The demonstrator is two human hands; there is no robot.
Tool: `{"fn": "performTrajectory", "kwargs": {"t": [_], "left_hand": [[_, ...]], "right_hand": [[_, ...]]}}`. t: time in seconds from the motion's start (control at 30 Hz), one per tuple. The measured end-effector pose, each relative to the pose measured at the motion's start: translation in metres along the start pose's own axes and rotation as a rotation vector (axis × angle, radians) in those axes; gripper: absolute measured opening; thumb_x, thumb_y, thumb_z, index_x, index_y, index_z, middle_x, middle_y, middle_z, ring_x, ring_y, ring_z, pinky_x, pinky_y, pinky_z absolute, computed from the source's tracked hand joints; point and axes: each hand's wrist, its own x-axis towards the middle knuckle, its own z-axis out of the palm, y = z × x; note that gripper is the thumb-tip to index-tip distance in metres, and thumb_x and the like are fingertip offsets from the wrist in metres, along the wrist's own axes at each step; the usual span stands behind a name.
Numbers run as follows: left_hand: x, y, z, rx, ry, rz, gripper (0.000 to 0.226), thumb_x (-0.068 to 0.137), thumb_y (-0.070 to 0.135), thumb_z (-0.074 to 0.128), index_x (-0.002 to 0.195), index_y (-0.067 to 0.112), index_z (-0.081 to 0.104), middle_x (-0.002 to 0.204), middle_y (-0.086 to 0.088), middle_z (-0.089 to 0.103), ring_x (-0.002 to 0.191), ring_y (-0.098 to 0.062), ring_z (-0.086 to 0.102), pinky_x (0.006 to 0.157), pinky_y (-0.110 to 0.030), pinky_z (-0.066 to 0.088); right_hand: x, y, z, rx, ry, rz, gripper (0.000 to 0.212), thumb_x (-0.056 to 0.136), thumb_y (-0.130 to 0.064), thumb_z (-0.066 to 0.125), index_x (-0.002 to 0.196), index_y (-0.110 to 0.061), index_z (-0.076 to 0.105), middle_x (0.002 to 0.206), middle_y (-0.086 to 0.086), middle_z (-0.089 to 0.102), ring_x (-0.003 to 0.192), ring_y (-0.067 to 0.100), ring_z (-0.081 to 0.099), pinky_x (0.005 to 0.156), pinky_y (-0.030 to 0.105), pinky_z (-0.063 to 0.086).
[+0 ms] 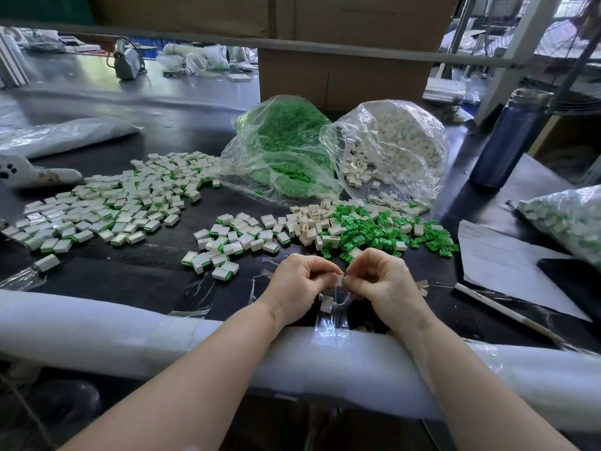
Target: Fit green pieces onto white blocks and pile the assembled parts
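Item: white block [340,281], small, pinched between both hands just above the black table [136,281], near front edge, centre-right; mostly hidden by fingers, so long axis and facing can't be told, only one pale face w/ a green sliver at its right side shows. Left hand [297,284]: fingers curled in, thumb and forefinger tips gripping block from left. Right hand [382,276]: fingers curled, tips meeting block from right; whether it holds a separate green piece can't be told. Second white block [327,303] lies on table just below hands, apart from them, long axis roughly upright in frame. Loose stock: green pieces [383,231] heaped beyond right hand, mixed w/ bare white blocks [309,224] at heap's left. Assembled parts [227,247], white w/ green edge, lie scattered flat beyond left hand; larger spread of assembled parts [110,203] far left. Behind: clear bag of green pieces [286,148] and clear bag of white blocks [400,141], side by side, mouths toward the person. Misc: blue bottle [510,138] upright at right; paper sheet [507,258] and pen [500,309] right; white padded roll [130,330] along table's front edge, both forearms resting over it.
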Motion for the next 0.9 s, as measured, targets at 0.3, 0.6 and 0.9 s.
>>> {"fn": "performTrajectory", "kwargs": {"t": [0.3,0.6,0.9], "left_hand": [[-0.0014,0.0022,-0.0005,0.092,-0.027,0.043,0.01,0.084,0.006,0.065,0.09,0.008,0.073,0.081,-0.002,0.068,0.075,-0.009,0.06,0.08,-0.021,0.048],[-0.0007,0.002,0.0022,-0.064,0.014,0.054,0.016,0.086,0.006,0.063,0.1,0.014,0.064,0.082,-0.009,0.064,0.073,-0.022,0.06,0.078,-0.035,0.052],[0.0011,-0.0011,0.0012,0.028,0.085,0.075,0.01,0.086,0.019,0.064,0.092,0.013,0.069,0.08,0.004,0.066,0.074,-0.007,0.059,0.075,-0.017,0.048]], "right_hand": [[-0.0005,-0.0001,-0.0005,-0.002,-0.037,-0.011,0.027,0.074,0.009,0.07,0.068,-0.016,0.06,0.059,-0.007,0.065,0.057,0.005,0.061,0.055,0.018,0.048],[0.0016,0.0015,-0.0004,0.161,0.081,0.039,0.018,0.08,0.006,0.066,0.074,-0.01,0.062,0.057,0.0,0.067,0.053,0.008,0.063,0.051,0.018,0.05],[-0.002,-0.0022,-0.0021,0.248,0.063,0.067,0.013,0.084,0.001,0.063,0.076,-0.01,0.066,0.063,0.005,0.07,0.056,0.011,0.064,0.054,0.019,0.053]]}}
